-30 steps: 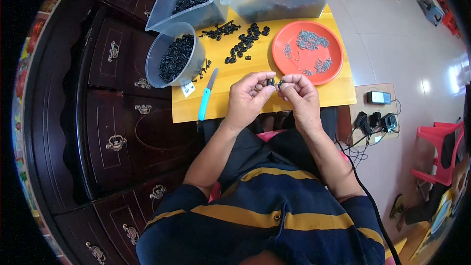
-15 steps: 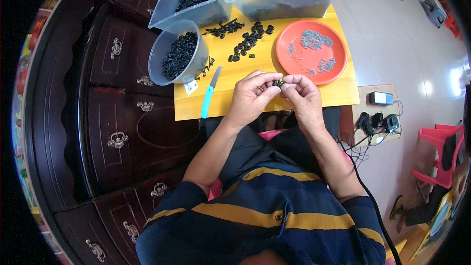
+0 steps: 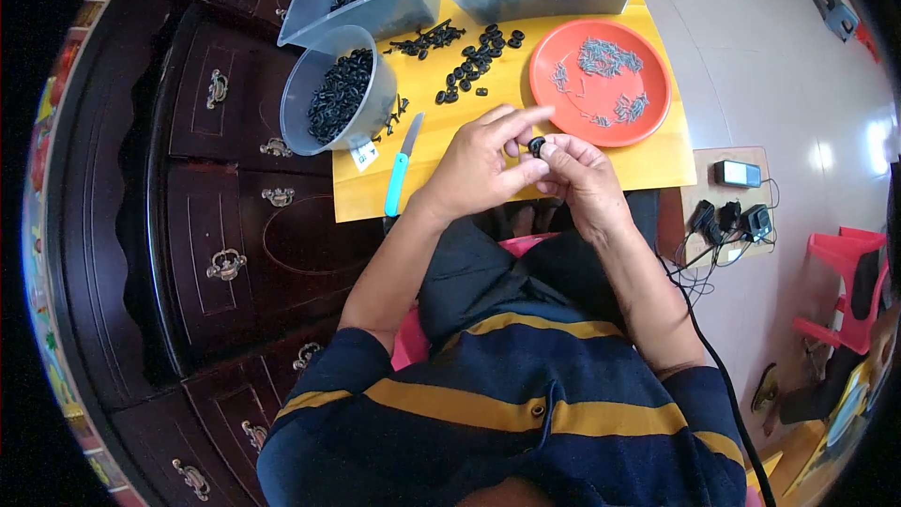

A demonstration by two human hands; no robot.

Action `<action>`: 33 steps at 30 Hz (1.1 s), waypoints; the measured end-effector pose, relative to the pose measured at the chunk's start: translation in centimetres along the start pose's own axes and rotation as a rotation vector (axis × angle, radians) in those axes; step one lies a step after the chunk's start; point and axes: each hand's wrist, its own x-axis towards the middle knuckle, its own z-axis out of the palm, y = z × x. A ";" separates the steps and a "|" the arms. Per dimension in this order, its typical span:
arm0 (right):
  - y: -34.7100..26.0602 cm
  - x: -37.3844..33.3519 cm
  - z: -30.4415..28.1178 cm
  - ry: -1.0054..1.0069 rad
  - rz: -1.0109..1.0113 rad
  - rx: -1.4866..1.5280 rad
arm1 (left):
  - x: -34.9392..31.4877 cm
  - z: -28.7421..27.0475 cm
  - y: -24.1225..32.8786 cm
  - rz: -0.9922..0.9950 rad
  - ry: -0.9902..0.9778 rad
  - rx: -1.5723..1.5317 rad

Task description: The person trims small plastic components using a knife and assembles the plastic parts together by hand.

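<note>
Between my hands, over the near edge of the yellow table, is a small round black plastic piece (image 3: 536, 145) with a raised rim. My right hand (image 3: 587, 183) pinches it between thumb and fingers. My left hand (image 3: 479, 164) is close against its left side, index finger stretched out and thumb apart below; its other fingers are curled and partly hidden. Beyond my hands lies a loose group of similar black oval pieces (image 3: 466, 69). To the right of them, an orange-red plate (image 3: 601, 131) bears small grey metal pins (image 3: 608, 58).
Left of my hands lies a turquoise-handled knife (image 3: 398, 183). A round clear tub (image 3: 298, 99) of black parts stands behind it, near black stem-like bits (image 3: 427, 38). Two clear bins (image 3: 408, 9) stand at the back. A dark drawer cabinet (image 3: 202, 216) flanks the table.
My left index finger has lifted off the piece and straightened, and the left fingers have spread. The black piece now shows more of its round face in my right hand.
</note>
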 end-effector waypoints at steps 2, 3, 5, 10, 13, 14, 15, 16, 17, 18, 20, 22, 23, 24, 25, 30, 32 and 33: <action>-0.4 0.0 0.5 0.069 0.019 0.133 | 0.2 0.8 0.6 0.114 0.124 0.305; -0.3 0.0 0.3 0.076 0.019 0.135 | 0.1 1.3 0.4 0.150 0.173 0.391; -0.1 0.2 -0.2 0.061 0.026 0.167 | 0.2 1.9 -0.2 0.164 0.196 0.423; 0.6 0.2 -0.2 0.085 -0.005 0.244 | 0.3 2.3 -1.2 0.234 0.255 0.485; 0.3 -0.1 -0.2 0.091 0.008 0.283 | 0.3 2.3 -0.7 0.198 0.225 0.339; 0.4 -0.2 -0.2 0.094 0.021 0.300 | 0.2 2.4 -0.5 0.169 0.213 0.290; 0.3 -0.2 -0.4 0.096 0.021 0.303 | 0.3 2.4 -0.4 0.142 0.202 0.242; 0.3 -0.2 -0.6 0.102 0.017 0.305 | 0.5 2.5 -0.4 0.140 0.197 0.242; 0.4 -0.2 -0.8 0.108 0.014 0.309 | 0.6 2.6 -0.6 0.155 0.196 0.252; 0.4 -0.1 -0.6 0.110 0.013 0.307 | 0.6 2.5 -0.6 0.174 0.201 0.260; 0.6 0.0 -0.3 0.112 -0.037 0.258 | 0.5 2.4 -0.8 0.182 0.211 0.237; 0.6 0.2 -0.4 0.129 -0.048 0.247 | 0.9 2.5 -1.0 0.185 0.212 0.222; 0.5 0.2 -0.5 0.144 -0.062 0.230 | 1.2 2.5 -1.2 0.188 0.204 0.226; 0.6 0.3 -0.5 0.149 -0.061 0.236 | 1.3 2.5 -1.2 0.194 0.193 0.230; 0.6 0.3 -0.5 0.157 -0.083 0.220 | 1.5 2.5 -1.3 0.192 0.186 0.230; 0.6 0.7 -0.2 0.211 -0.117 0.162 | 2.0 2.2 -1.7 0.273 0.194 0.290; 0.9 1.0 -0.3 0.217 -0.150 0.074 | 2.1 1.9 -1.4 0.313 0.208 0.330; 0.4 0.7 0.3 0.275 -0.146 0.042 | 2.2 1.9 -1.2 0.318 0.208 0.337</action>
